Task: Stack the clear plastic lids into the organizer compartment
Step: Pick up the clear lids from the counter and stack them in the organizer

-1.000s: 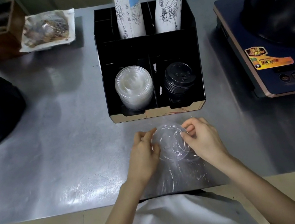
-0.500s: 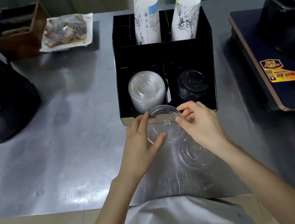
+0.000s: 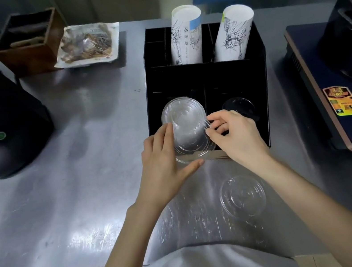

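Lid [image 3: 191,140] — now at organizer [image 3: 266,103] mouth

Bare worktop [image 3: 97,170] lies open left of the organizer [image 3: 263,85]; a cooker [image 3: 343,103] crowds its right side.

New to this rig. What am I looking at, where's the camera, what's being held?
No machine here: a person works with bare hands, filmed by one wide-angle camera on their head, looking down at a steel counter. The left hand and right hand together hold a clear plastic lid at the front of a black organizer, against the stack of clear lids in its left compartment. Black lids fill the right one; paper cup stacks stand behind. Another loose clear lid waits on the counter.
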`<state>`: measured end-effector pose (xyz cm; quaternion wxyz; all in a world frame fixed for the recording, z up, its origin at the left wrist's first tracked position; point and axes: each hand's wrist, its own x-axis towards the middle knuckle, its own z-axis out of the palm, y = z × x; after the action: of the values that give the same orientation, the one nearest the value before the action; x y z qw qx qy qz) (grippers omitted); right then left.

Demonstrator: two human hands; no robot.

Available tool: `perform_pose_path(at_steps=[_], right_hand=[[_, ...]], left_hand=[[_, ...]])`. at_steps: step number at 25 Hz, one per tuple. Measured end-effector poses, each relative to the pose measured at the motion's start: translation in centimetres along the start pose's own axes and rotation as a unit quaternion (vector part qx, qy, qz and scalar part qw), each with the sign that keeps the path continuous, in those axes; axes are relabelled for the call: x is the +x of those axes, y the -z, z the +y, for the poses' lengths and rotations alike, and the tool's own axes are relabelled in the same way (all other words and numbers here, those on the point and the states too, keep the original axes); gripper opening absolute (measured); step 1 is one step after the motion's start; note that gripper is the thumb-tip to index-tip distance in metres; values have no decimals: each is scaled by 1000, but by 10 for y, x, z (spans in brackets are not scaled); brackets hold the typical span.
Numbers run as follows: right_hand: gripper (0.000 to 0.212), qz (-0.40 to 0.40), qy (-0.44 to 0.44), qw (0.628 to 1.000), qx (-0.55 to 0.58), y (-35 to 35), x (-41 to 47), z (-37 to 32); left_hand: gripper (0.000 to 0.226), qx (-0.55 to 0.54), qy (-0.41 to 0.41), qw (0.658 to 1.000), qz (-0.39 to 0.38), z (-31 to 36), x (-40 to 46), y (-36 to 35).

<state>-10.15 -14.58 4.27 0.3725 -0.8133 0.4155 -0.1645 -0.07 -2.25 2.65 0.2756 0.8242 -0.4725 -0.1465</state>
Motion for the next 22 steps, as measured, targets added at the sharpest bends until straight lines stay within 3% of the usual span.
perform_pose_path(at_steps=[12,22], right_hand=[[28,-38,9,999,-12,-4,42,-10],[30,-56,-1,998,-40,-11,59,-1]], left_hand=[[86,49,26,998,-5,-9,45,7],[99,70,27,997,-31,-15,65,1]])
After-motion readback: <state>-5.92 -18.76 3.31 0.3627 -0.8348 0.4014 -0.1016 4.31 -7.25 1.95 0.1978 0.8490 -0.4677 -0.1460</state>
